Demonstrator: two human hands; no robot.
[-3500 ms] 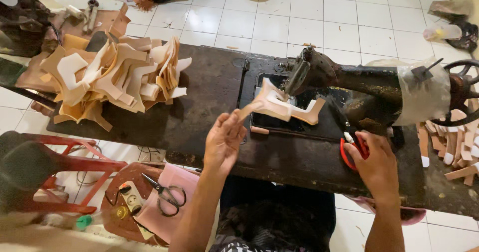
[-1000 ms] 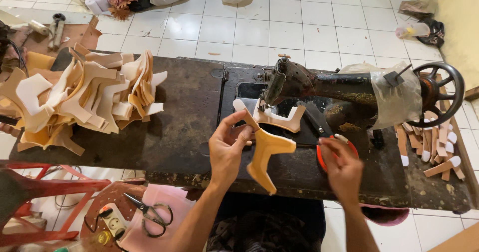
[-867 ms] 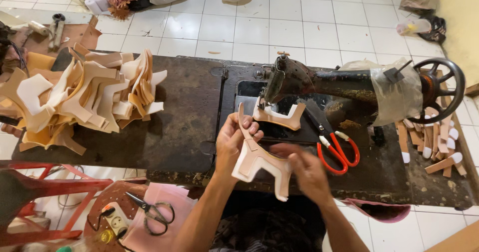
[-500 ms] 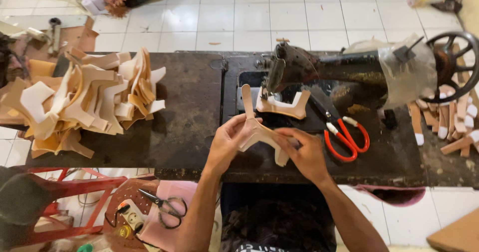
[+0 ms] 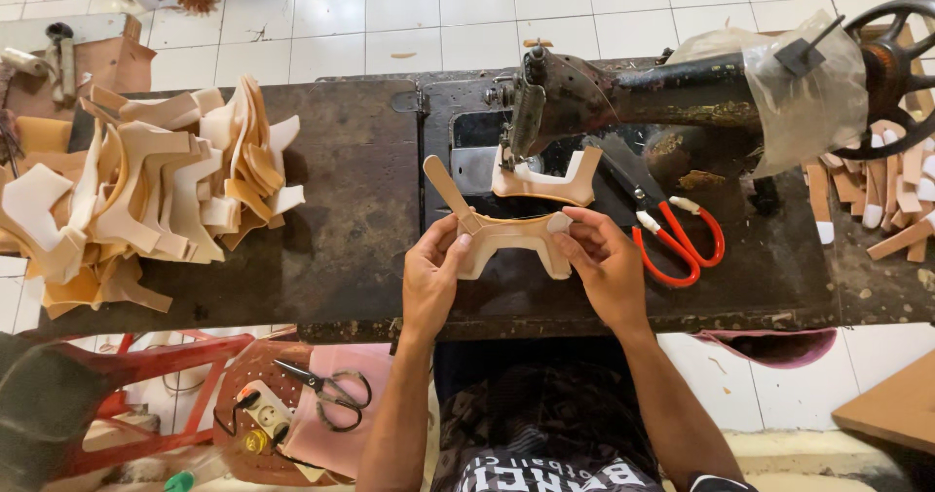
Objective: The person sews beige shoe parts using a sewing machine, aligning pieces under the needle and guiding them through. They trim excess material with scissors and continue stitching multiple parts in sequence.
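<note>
Both my hands hold one tan cut leather piece [image 5: 506, 234] just above the dark sewing table [image 5: 360, 209]. My left hand [image 5: 433, 278] grips its left side, where a narrow strap sticks up and to the left. My right hand [image 5: 604, 263] pinches its right end. Just beyond lies a second tan cut piece [image 5: 545, 182] under the head of the old black sewing machine [image 5: 623, 93]. Red-handled scissors [image 5: 672, 234] lie on the table right of my right hand.
A big heap of tan cut pieces [image 5: 146, 190] fills the table's left end. Narrow tan strips [image 5: 896, 200] lie at the right, by the machine's handwheel [image 5: 896, 54]. Below left stand a red stool frame [image 5: 127, 395] and a pink pad with grey scissors [image 5: 331, 390].
My left hand lifted a tan piece off the table and my right hand left the scissors area to take its other end; together they have lowered it toward the machine.
</note>
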